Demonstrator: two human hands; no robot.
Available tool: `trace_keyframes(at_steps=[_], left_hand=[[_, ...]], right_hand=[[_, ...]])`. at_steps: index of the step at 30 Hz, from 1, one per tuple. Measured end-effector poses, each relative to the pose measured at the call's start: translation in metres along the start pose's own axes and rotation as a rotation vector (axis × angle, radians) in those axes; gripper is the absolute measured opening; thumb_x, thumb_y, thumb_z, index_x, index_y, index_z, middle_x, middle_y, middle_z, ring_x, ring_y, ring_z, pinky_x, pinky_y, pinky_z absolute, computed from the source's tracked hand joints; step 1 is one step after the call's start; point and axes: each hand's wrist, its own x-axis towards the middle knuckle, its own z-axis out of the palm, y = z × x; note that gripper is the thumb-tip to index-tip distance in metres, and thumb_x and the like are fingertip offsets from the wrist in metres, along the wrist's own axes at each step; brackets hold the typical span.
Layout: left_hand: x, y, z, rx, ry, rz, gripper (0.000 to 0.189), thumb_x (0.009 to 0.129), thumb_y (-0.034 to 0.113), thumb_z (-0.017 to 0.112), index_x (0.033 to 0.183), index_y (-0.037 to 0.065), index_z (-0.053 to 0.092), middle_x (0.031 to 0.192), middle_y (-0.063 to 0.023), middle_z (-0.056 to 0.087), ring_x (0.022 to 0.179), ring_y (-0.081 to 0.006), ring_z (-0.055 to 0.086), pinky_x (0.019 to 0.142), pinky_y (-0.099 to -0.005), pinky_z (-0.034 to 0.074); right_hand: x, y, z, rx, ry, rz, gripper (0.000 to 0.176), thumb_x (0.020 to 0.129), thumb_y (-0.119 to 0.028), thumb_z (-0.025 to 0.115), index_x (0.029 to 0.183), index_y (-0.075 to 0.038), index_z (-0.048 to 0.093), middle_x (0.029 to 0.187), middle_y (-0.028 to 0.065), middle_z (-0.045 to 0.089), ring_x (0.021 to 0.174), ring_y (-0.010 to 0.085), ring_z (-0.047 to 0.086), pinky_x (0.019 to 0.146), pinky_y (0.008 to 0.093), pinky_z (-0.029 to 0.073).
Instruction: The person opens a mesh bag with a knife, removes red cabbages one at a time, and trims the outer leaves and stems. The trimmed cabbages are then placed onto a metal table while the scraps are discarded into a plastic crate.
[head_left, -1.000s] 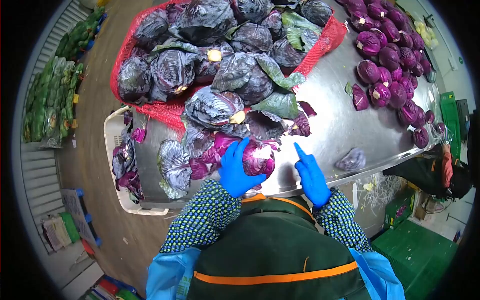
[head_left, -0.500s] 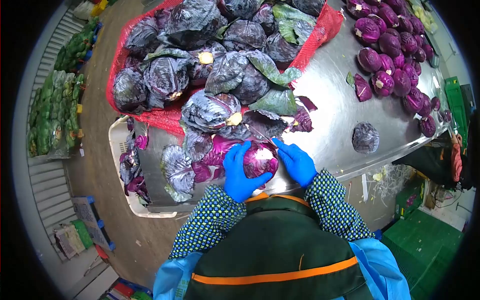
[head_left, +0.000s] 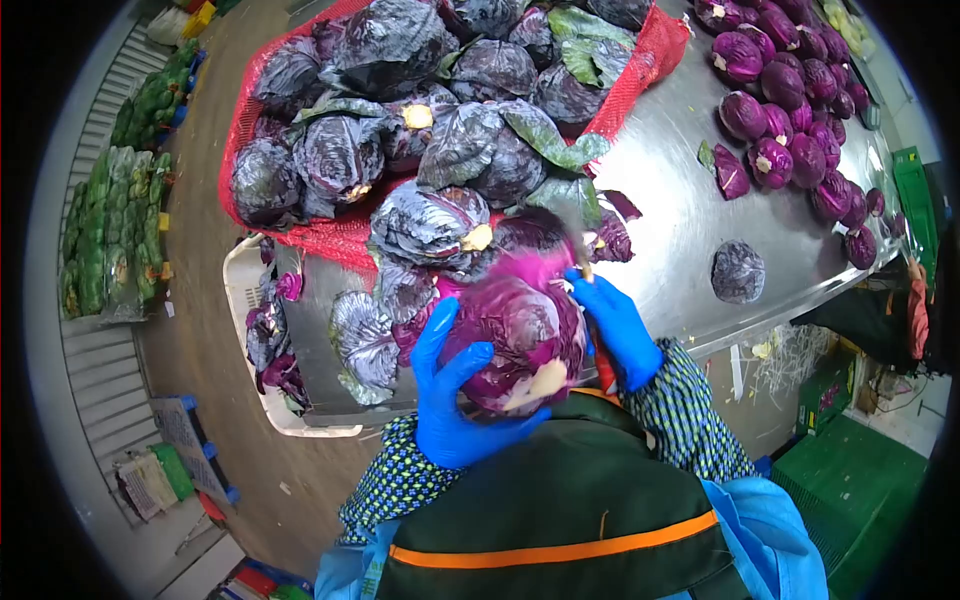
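The gloved left hand (head_left: 450, 430) has its fingers spread and clamped around the left and lower side of a purple cabbage (head_left: 520, 335), held close to the person's front at the table's (head_left: 660, 215) near edge, while the right hand (head_left: 615, 325), by the cabbage's right side, is closed on what looks like a knife (head_left: 582, 252), blurred. Just beyond, I see dark, leafy heads (head_left: 335, 155) heaped in a red mesh sack (head_left: 650, 80), with loose leaves (head_left: 362, 335) lying left of the cabbage.
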Motion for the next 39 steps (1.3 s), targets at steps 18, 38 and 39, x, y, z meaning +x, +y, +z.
trace_keyframes(at_steps=[18,38,39], left_hand=[[-0.019,-0.038,0.011,-2.099,0.285,-0.657,0.076,0.082,0.054,0.051,0.141,0.016,0.022,0.144,-0.0141,0.027,0.132,-0.0367,0.026,0.103,-0.0589,0.028],[-0.035,-0.068,0.058,-0.01,-0.071,-0.574,0.108,0.058,0.018,0.085,0.139,0.0,0.016,0.136,-0.018,0.029,0.125,-0.0269,0.034,0.104,-0.038,0.032],[-0.033,-0.065,0.06,0.067,-0.083,-0.52,0.108,0.057,0.018,0.085,0.139,0.0,0.017,0.137,-0.018,0.028,0.125,-0.0273,0.033,0.104,-0.038,0.031]], right_hand=[[0.002,-0.037,-0.023,0.018,0.093,-0.103,0.012,0.082,-0.014,0.061,0.086,-0.003,0.056,0.063,0.0027,0.055,0.047,0.0101,0.051,0.044,0.0212,0.043],[-0.028,0.031,-0.005,-0.818,0.222,-0.623,0.034,0.077,-0.022,0.07,0.103,-0.004,0.059,0.094,0.0133,0.06,0.085,0.025,0.058,0.076,0.0346,0.047],[-0.03,0.024,0.005,-0.743,0.214,-0.536,0.039,0.074,-0.024,0.071,0.105,-0.004,0.057,0.096,0.0142,0.058,0.087,0.0277,0.057,0.077,0.0354,0.047]])
